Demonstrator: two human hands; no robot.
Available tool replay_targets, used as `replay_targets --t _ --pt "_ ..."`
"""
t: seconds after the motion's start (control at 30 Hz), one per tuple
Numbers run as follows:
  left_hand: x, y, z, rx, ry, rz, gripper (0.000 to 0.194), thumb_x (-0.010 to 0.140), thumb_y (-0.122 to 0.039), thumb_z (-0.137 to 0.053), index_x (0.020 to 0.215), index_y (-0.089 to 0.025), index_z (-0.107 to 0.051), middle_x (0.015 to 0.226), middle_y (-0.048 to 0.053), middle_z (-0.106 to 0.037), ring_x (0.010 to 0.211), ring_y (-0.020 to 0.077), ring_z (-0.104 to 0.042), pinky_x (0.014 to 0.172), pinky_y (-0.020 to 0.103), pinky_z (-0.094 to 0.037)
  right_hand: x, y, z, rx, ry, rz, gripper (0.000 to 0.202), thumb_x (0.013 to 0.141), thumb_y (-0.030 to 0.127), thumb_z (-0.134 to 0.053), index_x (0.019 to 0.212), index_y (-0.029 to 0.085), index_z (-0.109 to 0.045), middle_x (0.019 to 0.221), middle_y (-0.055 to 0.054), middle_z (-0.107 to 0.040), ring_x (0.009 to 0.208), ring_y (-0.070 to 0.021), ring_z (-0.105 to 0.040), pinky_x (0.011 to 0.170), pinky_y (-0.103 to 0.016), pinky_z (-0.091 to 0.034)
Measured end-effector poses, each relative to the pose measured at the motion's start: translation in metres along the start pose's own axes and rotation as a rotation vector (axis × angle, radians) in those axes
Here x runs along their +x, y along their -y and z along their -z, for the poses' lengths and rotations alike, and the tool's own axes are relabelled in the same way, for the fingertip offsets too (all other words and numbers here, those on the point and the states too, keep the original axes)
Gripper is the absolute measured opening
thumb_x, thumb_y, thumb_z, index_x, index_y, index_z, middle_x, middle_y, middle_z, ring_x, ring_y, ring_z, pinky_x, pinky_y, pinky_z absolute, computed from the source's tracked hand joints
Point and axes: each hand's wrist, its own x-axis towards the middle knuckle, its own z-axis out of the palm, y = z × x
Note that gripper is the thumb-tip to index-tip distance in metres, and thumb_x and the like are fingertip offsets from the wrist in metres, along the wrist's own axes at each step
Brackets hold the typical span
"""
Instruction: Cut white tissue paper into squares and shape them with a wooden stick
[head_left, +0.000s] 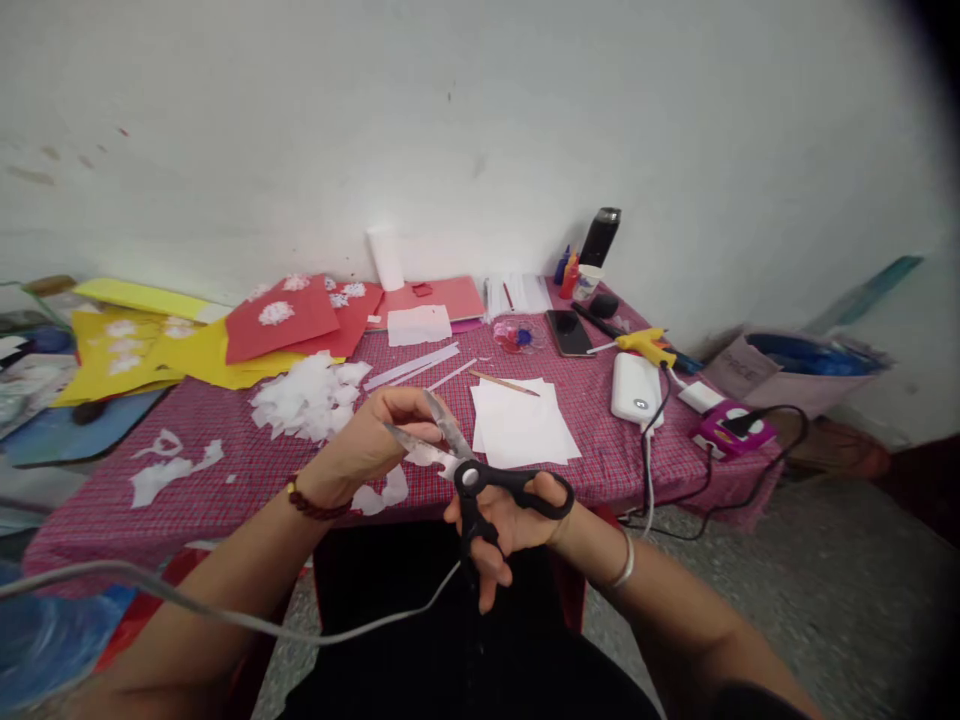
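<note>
Black-handled scissors point(471, 478) are in my right hand point(514, 525), with its thumb and fingers through the handle loops. Their blades are spread apart and point up and left, toward my left hand point(382, 435). That hand's fingers are pinched together on a small piece of white paper point(426, 453), which lies between the hand and the blades. Part of the paper is hidden by the blades. Beyond my hands, a heap of cut white paper point(311, 397) is on the checked tablecloth at the left, and white sheets point(523, 425) lie to the right.
Red cards point(281, 325) and yellow cards point(217, 355) lie at the back left. A phone point(568, 333), a yellow glue gun point(646, 346), a white power bank point(636, 388) and a purple socket block point(733, 430) with cables are on the right. A pale cable point(300, 632) crosses before my lap.
</note>
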Motion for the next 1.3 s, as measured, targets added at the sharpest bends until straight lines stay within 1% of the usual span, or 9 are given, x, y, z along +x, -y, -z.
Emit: replay_targets --t 0.17,0.33,0.47,0.57,0.7,0.83,1.0,1.2,1.3 --pt "-0.015 -0.005 0.004 0.082 -0.05 -0.143 0.018 0.072 -0.023 -0.079 0.065 -0.014 -0.065 0.068 0.002 -0.067 0.059 0.0107 -0.062 0.055 0.021 -0.048 0.017 0.0 -0.007 -0.022 0.04 0.016 0.092 0.071 0.073 -0.067 0.133 0.009 -0.043 0.086 -0.01 -0.069 0.076 -0.0204 -0.067 0.083 -0.051 -0.055" --pt "-0.019 -0.005 0.03 0.265 -0.108 -0.24 0.016 0.082 -0.03 -0.069 0.076 -0.017 -0.059 0.07 0.002 -0.065 0.061 0.0132 -0.061 0.059 0.026 -0.05 0.029 0.009 -0.025 -0.104 -0.053 0.038 0.086 0.071 0.076 -0.063 0.127 0.012 -0.047 0.085 -0.008 -0.068 0.07 -0.018 -0.065 0.077 -0.049 -0.058" --pt "-0.028 -0.006 0.063 1.097 -0.342 -0.177 0.011 0.084 -0.025 -0.059 0.09 -0.018 -0.065 0.092 0.01 -0.069 0.086 0.0227 -0.064 0.082 0.038 -0.049 0.017 0.037 -0.052 -0.346 -0.225 0.164 0.088 0.067 0.077 -0.066 0.128 0.016 -0.047 0.081 -0.004 -0.066 0.067 -0.0172 -0.063 0.077 -0.052 -0.057" --pt "-0.035 0.003 0.073 1.572 -0.22 -0.088 0.026 0.084 -0.027 -0.057 0.106 -0.017 -0.067 0.111 0.014 -0.068 0.107 0.0308 -0.06 0.096 0.048 -0.041 0.001 0.058 -0.069 -0.516 -0.306 0.295 0.085 0.07 0.075 -0.065 0.132 0.02 -0.046 0.084 -0.004 -0.065 0.068 -0.0172 -0.063 0.076 -0.048 -0.058" --pt "-0.042 0.034 0.045 1.597 0.048 -0.192 0.029 0.086 -0.028 -0.054 0.11 -0.018 -0.067 0.111 0.011 -0.069 0.107 0.0285 -0.06 0.098 0.045 -0.04 -0.009 0.067 -0.083 -0.697 -0.403 0.336 0.078 0.077 0.073 -0.059 0.133 0.021 -0.047 0.084 -0.002 -0.064 0.069 -0.0164 -0.062 0.077 -0.046 -0.057" --pt "-0.045 0.072 0.006 1.634 0.026 -0.277 0.031 0.087 -0.017 -0.048 0.112 -0.015 -0.065 0.109 0.014 -0.069 0.106 0.0304 -0.059 0.099 0.048 -0.039 -0.004 0.065 -0.088 -0.781 -0.443 0.339 0.078 0.078 0.074 -0.055 0.133 0.02 -0.047 0.081 -0.001 -0.061 0.067 -0.0149 -0.061 0.075 -0.042 -0.057" --pt "-0.02 0.081 0.001 1.361 -0.113 -0.14 0.017 0.085 -0.02 -0.05 0.081 -0.017 -0.066 0.09 0.013 -0.069 0.093 0.0285 -0.061 0.086 0.046 -0.045 -0.002 0.065 -0.084 -0.802 -0.615 0.226 0.084 0.072 0.08 -0.056 0.133 0.022 -0.046 0.078 0.001 -0.06 0.067 -0.0142 -0.059 0.073 -0.035 -0.055" --pt "0.005 0.016 0.053 0.112 -0.331 0.202 0.015 0.076 -0.026 -0.062 0.068 -0.018 -0.053 0.059 0.0 -0.058 0.054 0.0131 -0.057 0.057 0.028 -0.05 0.0 0.05 -0.056 -0.794 -0.672 0.246 0.058 0.081 0.063 -0.064 0.117 0.019 -0.054 0.089 -0.005 -0.063 0.071 -0.0135 -0.061 0.063 -0.025 -0.05" --pt "-0.02 -0.014 0.081 -0.059 -0.41 0.187 0.02 0.067 -0.02 -0.073 0.07 -0.017 -0.054 0.056 -0.002 -0.057 0.047 0.0093 -0.053 0.05 0.022 -0.047 0.019 0.035 -0.04 -0.783 -0.687 0.146 0.056 0.081 0.059 -0.067 0.117 0.019 -0.053 0.094 -0.007 -0.063 0.076 -0.014 -0.061 0.066 -0.026 -0.05"
